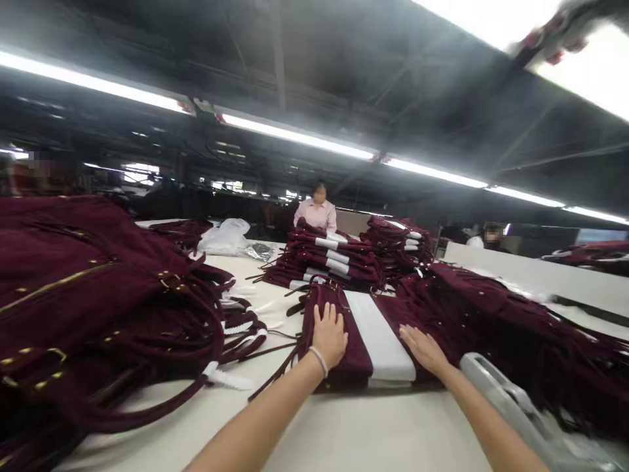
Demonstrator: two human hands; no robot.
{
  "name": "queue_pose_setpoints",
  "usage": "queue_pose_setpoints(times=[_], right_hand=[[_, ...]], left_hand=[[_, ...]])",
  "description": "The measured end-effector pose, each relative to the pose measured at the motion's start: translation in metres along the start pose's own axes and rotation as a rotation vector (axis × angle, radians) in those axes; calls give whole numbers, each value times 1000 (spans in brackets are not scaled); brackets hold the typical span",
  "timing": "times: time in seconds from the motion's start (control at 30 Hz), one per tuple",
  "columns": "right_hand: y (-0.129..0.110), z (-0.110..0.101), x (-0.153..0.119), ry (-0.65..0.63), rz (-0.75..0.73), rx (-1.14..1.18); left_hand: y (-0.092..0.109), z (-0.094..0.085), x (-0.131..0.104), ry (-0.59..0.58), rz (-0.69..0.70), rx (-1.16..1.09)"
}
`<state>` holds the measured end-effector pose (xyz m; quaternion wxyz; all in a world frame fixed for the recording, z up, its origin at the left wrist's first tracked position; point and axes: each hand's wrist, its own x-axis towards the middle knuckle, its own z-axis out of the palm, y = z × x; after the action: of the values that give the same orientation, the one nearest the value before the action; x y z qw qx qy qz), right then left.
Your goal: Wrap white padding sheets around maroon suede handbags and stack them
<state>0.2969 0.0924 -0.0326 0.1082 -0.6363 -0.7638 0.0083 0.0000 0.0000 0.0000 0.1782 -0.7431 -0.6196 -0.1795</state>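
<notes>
A folded maroon fabric bag with a wide white band around its middle lies in front of me on the pale table. My left hand rests flat on the bag's left part, fingers spread, a light bracelet at the wrist. On the right part, beyond the white band, lies my right hand, its fingers stretched out. Neither hand grips anything. Thin dark straps trail from the bag's left side.
Large maroon bags with brass fittings and looped handles fill the left. Banded bags are stacked behind. More maroon bags and a grey tool-like object are at right. A person in a pink shirt stands beyond.
</notes>
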Motion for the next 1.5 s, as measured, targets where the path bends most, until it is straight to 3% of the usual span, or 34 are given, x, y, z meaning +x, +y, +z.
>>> queue_pose_setpoints(times=[0.17, 0.33, 0.47, 0.63, 0.83, 1.03, 1.3, 1.5], right_hand=[[-21, -27, 0, 77, -56, 127], [-39, 3, -36, 46, -218, -28], [-46, 29, -54, 126, -211, -158], [-53, 23, -52, 75, -149, -160], [-67, 2, -42, 8, -177, -159], [-92, 7, -10, -83, -215, -114], [-134, 35, 78, -95, -195, -63], [-151, 44, 140, -81, -190, -17]], left_hand=[[-28, -16, -23, -92, -94, 26], [-42, -3, -50, -271, -175, -153], [-47, 12, -55, -331, -214, -271], [-53, 11, -46, -441, -216, -404], [-47, 4, -57, -299, -202, -365], [-49, 27, -79, 11, -122, -437], [-58, 52, -78, 251, -22, -511], [-55, 50, -78, 237, -62, -513]])
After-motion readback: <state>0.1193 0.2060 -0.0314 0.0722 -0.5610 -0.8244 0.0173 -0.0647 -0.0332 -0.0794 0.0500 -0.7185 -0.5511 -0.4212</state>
